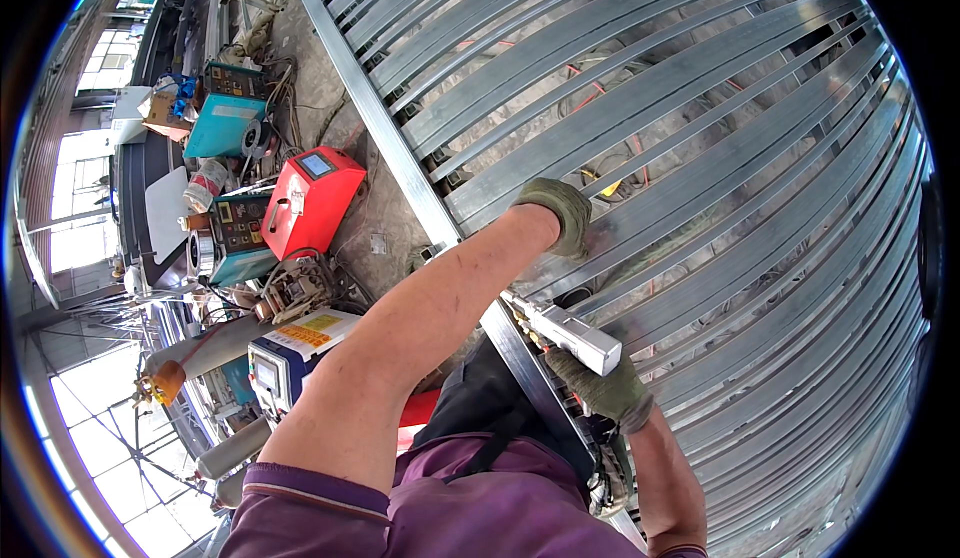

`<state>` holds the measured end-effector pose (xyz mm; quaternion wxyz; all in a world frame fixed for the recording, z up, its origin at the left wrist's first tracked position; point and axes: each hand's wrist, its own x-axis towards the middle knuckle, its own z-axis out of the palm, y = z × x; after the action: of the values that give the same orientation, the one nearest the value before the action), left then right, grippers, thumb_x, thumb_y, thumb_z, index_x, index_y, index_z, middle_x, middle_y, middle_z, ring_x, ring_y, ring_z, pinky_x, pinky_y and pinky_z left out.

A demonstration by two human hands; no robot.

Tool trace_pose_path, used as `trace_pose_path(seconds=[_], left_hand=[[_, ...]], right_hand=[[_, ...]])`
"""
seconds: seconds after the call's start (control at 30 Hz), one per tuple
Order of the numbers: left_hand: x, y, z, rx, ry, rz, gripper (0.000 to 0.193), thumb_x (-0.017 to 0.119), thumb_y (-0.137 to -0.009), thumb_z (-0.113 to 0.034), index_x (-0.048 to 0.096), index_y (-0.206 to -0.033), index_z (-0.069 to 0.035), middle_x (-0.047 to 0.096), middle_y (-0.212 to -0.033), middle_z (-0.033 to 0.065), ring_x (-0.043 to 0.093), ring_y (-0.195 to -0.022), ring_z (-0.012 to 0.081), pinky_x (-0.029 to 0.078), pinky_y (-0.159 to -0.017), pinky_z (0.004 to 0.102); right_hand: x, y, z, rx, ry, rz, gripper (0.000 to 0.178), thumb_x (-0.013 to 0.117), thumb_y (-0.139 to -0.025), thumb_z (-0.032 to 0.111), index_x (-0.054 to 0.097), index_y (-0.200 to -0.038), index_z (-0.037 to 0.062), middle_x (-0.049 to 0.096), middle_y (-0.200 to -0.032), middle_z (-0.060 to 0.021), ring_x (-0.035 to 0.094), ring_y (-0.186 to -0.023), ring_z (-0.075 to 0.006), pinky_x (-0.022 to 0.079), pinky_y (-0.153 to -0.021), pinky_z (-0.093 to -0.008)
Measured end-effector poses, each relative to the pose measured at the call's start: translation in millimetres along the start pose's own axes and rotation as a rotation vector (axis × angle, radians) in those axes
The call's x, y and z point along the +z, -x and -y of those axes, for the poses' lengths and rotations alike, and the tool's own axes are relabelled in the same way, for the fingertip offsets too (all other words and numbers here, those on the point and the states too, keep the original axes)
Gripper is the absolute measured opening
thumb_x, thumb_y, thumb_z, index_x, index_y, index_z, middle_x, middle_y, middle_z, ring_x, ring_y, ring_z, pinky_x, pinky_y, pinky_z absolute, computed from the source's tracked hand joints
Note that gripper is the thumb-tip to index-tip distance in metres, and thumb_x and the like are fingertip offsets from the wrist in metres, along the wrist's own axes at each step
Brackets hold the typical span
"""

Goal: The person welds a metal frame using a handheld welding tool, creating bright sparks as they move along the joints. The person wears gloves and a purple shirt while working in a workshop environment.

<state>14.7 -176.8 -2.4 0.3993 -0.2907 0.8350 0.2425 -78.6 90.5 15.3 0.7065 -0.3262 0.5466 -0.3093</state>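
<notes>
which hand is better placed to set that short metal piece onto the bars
Probably the right hand: it already grips the short metal piece beside the bars. The left hand rests on a bar, bracing.

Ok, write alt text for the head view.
A person's gloved left hand rests on a grid of long metal bars, while the gloved right hand holds a short metal bar against the frame's edge. Red and teal machines sit on the floor at left.

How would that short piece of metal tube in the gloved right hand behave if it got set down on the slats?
The short square tube looks rigid and probably light, being hollow. Its flat sides suggest it would not roll, though on the smooth slats it might slide. The right hand grips it from below.
</notes>
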Motion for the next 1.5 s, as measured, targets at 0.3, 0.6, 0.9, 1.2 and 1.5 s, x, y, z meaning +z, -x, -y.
trace_pose_path(seconds=[0.3, 0.6, 0.9, 1.2, 1.5], left_hand=[[-6.7, 3.2, -2.1, -0.004, -0.004, 0.027, 0.062, 0.077, -0.091, -0.059, 0.082, -0.126, -0.007, 0.082, -0.120, 0.0151, 0.078, -0.113, 0.0368, 0.061, -0.096, 0.0480], [-6.3, 4.1, -1.5, -0.003, -0.004, 0.023, 0.060, 0.077, -0.092, -0.057, 0.082, -0.125, -0.008, 0.082, -0.121, 0.0147, 0.078, -0.113, 0.0370, 0.061, -0.097, 0.0476], [-8.8, 6.5, -2.1, -0.005, -0.007, 0.033, 0.060, 0.077, -0.093, -0.057, 0.081, -0.128, -0.008, 0.082, -0.123, 0.0147, 0.078, -0.114, 0.0362, 0.061, -0.097, 0.0470], [-6.4, 5.1, -1.3, -0.018, 0.018, 0.019, 0.062, 0.078, -0.092, -0.058, 0.081, -0.128, -0.008, 0.082, -0.123, 0.0139, 0.077, -0.115, 0.0360, 0.061, -0.098, 0.0472], [-13.0, 10.9, -3.5, -0.004, -0.013, 0.035, 0.063, 0.077, -0.093, -0.059, 0.080, -0.130, -0.009, 0.081, -0.125, 0.0134, 0.077, -0.116, 0.0357, 0.061, -0.099, 0.0477]], right_hand=[[-1.2, -0.2, -4.6, -0.071, 0.009, 0.023, 0.041, 0.083, -0.103, 0.023, 0.074, -0.137, 0.0030, 0.082, -0.121, -0.0094, 0.078, -0.108, -0.0145, 0.062, -0.088, -0.0319], [-3.1, 3.4, 6.7, 0.006, 0.005, 0.028, 0.040, 0.082, -0.103, 0.020, 0.073, -0.138, 0.0018, 0.082, -0.122, -0.0086, 0.076, -0.107, -0.0124, 0.061, -0.088, -0.0311], [-1.0, 2.4, -1.6, -0.071, -0.095, 0.029, 0.040, 0.082, -0.103, 0.017, 0.072, -0.138, -0.0005, 0.081, -0.124, -0.0089, 0.077, -0.111, -0.0144, 0.061, -0.092, -0.0313], [-2.1, 7.3, 4.1, -0.022, -0.043, -0.001, 0.044, 0.083, -0.103, 0.029, 0.074, -0.136, 0.0015, 0.082, -0.119, -0.0110, 0.078, -0.107, -0.0159, 0.062, -0.088, -0.0331], [-3.8, 6.9, -12.4, -0.010, -0.034, 0.002, 0.046, 0.084, -0.102, 0.030, 0.074, -0.137, 0.0024, 0.082, -0.120, -0.0111, 0.078, -0.109, -0.0159, 0.062, -0.090, -0.0337]])
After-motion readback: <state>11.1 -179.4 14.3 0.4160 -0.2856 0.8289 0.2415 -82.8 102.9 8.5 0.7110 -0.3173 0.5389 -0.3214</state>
